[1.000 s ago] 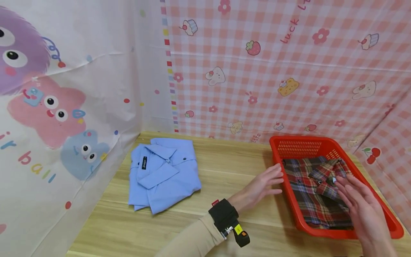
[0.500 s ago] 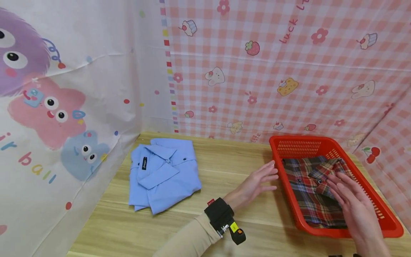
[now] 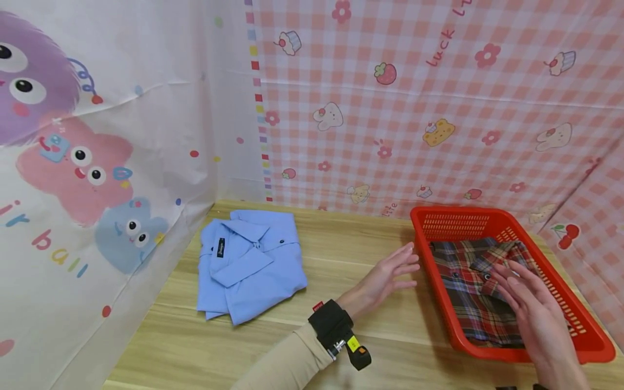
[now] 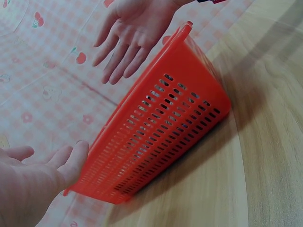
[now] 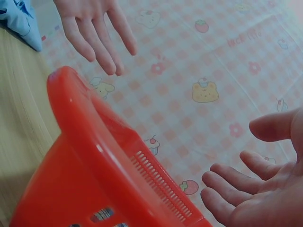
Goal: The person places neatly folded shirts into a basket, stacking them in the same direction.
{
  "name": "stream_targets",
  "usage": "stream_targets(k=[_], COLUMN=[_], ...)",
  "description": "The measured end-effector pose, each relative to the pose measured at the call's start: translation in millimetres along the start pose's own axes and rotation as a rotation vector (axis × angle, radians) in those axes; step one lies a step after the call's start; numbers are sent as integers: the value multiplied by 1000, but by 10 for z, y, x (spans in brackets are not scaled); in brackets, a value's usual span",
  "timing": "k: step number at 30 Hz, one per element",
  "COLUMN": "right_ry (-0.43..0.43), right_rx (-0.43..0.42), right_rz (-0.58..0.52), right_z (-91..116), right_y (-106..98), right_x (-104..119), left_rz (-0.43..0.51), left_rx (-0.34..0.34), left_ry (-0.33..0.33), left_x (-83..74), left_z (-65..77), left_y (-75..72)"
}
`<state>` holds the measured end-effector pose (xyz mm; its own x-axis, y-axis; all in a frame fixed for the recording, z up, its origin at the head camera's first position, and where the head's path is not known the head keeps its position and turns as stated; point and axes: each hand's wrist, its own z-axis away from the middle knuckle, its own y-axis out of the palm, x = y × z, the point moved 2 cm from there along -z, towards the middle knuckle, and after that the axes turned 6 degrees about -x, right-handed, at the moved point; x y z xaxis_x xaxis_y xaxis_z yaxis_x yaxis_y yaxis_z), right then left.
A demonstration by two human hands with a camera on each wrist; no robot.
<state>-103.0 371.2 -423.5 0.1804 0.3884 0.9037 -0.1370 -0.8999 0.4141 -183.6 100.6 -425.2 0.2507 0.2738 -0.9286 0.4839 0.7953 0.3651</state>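
Nearest the viewer, a beige sleeve (image 3: 287,363) runs in from the lower edge, with a black wrist strap (image 3: 331,327) fastened at its cuff and a small device attached. Beyond the strap, the left hand (image 3: 382,281) is spread, fingers extended toward the basket; in the head view its fingertips lie just beside the basket's left rim, apart from it. The right hand (image 3: 538,314) is likewise spread, palm turned inward, fingers lightly bent; both wrist views show it raised above the rim, and in the head view it covers part of the contents.

The red basket (image 3: 492,353) stands upright on the wood-grain table (image 3: 351,238), on the right side, its walls slotted. Inside lies a folded plaid shirt (image 3: 473,292), collar showing; plaid is also visible through the slots. Well apart, on the left side of the table, rests a folded light-blue shirt (image 3: 273,271), collar up, with a black label (image 3: 221,247) and dark buttons.

Behind the table hangs a pink checked sheet (image 3: 370,119) printed with strawberries, cupcakes and animals; to its left, a white sheet (image 3: 166,119) bears cartoon figures.
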Motion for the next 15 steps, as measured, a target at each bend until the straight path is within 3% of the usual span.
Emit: stream_targets(k=[15], right_ry=[-7], right_rx=[40], right_rz=[8], right_z=[-31], right_y=[109], right_x=[-47], left_rz=[2], left_rx=[-21], left_ry=[16], left_x=[-29], left_z=[31], left_y=[-76])
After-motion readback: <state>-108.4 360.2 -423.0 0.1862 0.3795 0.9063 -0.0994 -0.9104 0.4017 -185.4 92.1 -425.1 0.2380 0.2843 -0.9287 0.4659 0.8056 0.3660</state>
